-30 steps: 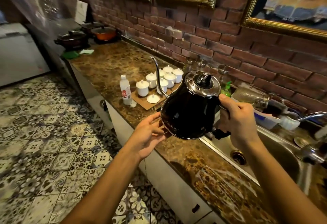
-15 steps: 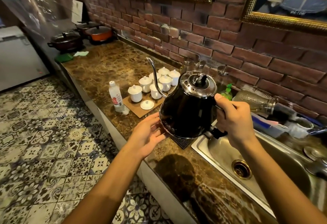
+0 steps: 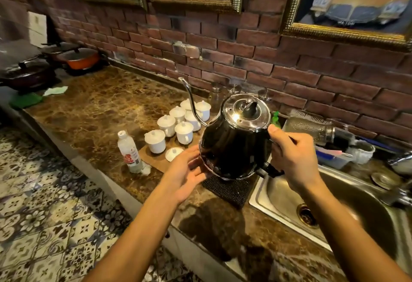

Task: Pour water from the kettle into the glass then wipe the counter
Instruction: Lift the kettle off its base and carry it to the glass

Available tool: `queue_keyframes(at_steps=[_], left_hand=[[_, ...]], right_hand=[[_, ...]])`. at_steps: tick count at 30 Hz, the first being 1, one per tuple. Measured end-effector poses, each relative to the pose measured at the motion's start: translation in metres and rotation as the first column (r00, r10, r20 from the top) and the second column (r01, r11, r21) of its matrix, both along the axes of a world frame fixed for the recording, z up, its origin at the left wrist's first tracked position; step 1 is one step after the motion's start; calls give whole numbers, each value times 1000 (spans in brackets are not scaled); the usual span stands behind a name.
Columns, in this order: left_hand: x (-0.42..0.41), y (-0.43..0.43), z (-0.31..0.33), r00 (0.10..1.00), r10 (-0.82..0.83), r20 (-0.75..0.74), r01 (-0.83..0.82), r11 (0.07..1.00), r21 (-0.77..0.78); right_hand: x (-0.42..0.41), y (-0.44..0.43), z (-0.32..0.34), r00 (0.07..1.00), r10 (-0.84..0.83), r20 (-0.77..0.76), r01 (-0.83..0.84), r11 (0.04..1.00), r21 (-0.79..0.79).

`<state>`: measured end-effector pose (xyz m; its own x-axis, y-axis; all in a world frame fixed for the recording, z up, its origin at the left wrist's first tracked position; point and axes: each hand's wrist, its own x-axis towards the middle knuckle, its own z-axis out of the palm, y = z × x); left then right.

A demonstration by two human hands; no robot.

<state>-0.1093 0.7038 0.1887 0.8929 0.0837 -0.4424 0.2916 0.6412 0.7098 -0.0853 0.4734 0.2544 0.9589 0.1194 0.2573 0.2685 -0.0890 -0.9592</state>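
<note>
A right hand (image 3: 294, 154) grips the handle of a black gooseneck kettle (image 3: 234, 145) above a dark mat (image 3: 229, 189) on the marble tabletop (image 3: 100, 107), hiding the handle almost entirely. The left hand (image 3: 187, 170), fingers spread, rests flat against the kettle's lower side. Behind it, jars by the brick wall (image 3: 245, 58) are too blurred to identify.

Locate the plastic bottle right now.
Head view, left of centre: the plastic bottle stands upright on the counter near its front edge, just left of the board holding the white lidded cups.
</note>
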Motion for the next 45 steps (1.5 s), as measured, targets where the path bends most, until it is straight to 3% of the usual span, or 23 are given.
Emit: queue_keyframes(at_steps=[12,17,29,35,40,45], left_hand=[[38,75,9,971,-226,74,227,974,3],[49,65,10,949,-305,84,309,951,-28],[92,2,20,883,-451,129,456,890,-9],[108,-25,9,871,-486,78,482,874,63],[120,-40,-3,814,-580,18,575,811,113],[137,-44,-13,762,-648,-11,646,758,91]], right_hand=[[-15,72,2,968,-247,33,248,968,-30],[-25,69,9,943,-324,77,329,941,-81],[-9,13,8,858,-500,114,507,861,-35],[-6,-1,-10,783,-618,78,618,786,18],[-10,-1,-24,684,-720,118,729,679,-82],[-13,7,-30,606,-783,140,795,601,-79]])
